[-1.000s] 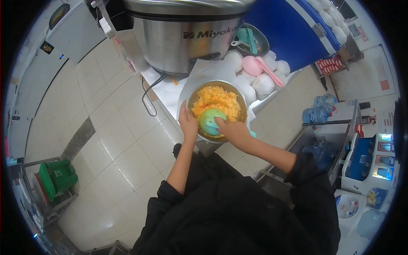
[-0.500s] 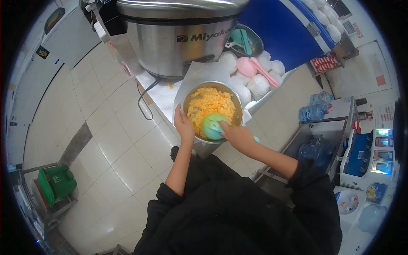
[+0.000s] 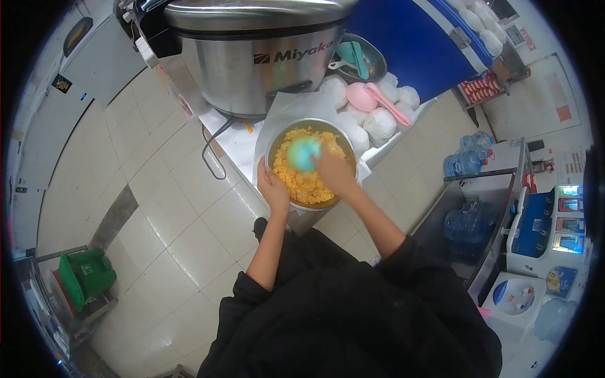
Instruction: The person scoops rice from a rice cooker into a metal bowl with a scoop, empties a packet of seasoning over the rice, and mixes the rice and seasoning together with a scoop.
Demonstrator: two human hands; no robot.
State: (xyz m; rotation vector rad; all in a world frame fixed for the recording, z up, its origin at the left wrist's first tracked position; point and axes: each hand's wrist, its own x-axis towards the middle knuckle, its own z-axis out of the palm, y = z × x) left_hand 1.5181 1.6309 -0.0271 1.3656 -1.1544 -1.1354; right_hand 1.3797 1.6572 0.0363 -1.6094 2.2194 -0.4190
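Observation:
A metal bowl [image 3: 350, 140] of yellow-orange rice [image 3: 310, 189] rests near the front of the white-covered table. My left hand [image 3: 273, 189] grips the bowl's left rim, with the thumb on the edge. In my right hand [image 3: 335, 171] is a green-turquoise rice scoop [image 3: 304, 154], blurred by motion, over the far middle of the rice. The right fingers are wrapped round its handle, which my hand mostly hides. Paper [image 3: 287, 108] lies under the bowl.
A large Miyako rice cooker [image 3: 252, 69] stands behind the bowl. To the right are white wrapped bundles [image 3: 380, 125], a pink scoop [image 3: 362, 97], another bowl [image 3: 376, 65] with a turquoise utensil, and a blue cooler box [image 3: 409, 44]. A cord [image 3: 211, 156] hangs off the table's left side.
My right hand has moved the scoop up and slightly left, from the near side of the bowl to its far middle. The left hand keeps its hold on the rim.

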